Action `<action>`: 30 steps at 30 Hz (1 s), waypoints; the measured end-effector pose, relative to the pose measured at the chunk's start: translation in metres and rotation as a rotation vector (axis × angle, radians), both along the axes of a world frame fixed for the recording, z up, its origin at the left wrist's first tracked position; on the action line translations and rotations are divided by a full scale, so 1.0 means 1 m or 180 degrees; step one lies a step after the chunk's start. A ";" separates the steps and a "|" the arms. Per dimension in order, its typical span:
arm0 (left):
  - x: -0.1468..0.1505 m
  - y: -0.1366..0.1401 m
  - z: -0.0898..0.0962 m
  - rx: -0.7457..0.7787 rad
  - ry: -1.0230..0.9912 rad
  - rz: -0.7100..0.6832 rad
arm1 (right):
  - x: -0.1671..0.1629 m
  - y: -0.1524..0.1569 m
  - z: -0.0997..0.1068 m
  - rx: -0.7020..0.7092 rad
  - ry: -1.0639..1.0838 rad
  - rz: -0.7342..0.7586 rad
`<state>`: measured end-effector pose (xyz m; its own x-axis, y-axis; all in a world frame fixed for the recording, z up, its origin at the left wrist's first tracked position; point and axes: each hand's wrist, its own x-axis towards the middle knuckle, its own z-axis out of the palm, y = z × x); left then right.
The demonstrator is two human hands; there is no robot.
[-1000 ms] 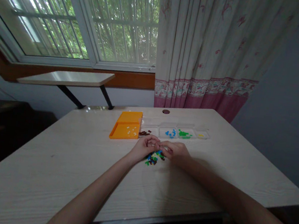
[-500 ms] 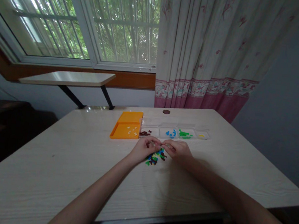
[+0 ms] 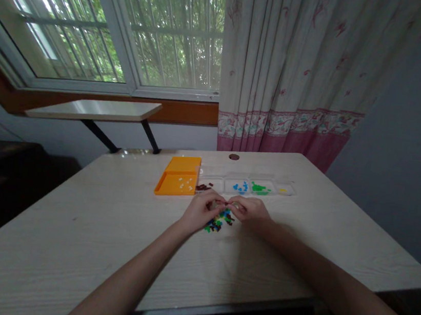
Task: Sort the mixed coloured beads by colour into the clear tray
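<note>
My left hand [image 3: 200, 211] and my right hand [image 3: 252, 212] meet over the middle of the table, fingertips pinched together and almost touching. Whatever sits between the fingertips is too small to make out. Right below them lies a pile of small plastic pieces [image 3: 214, 226] in green, blue, brown and yellow, partly hidden by my left hand. Just beyond the hands stands a clear compartment tray [image 3: 224, 185]. Its sections hold brown pieces [image 3: 203, 187], blue pieces [image 3: 241, 187], green pieces [image 3: 259, 188] and a little yellow [image 3: 282, 190].
An open orange case [image 3: 182, 165] with several white pieces [image 3: 185, 183] in its near half lies left of the tray. A raised shelf [image 3: 96, 108] on black legs stands at the table's back left. Behind the table [image 3: 107, 237] hang curtains [image 3: 282, 84].
Both hands keep their pinch in nearly the same place, with only a slight shift of the left hand. Pile, tray and case look unchanged.
</note>
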<state>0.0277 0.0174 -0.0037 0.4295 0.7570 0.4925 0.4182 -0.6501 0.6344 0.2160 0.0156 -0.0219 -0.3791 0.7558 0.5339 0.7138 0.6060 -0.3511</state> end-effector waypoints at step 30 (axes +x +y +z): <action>-0.005 0.000 0.006 0.0365 -0.0913 0.0904 | 0.006 0.005 0.010 -0.1127 -0.0904 0.0042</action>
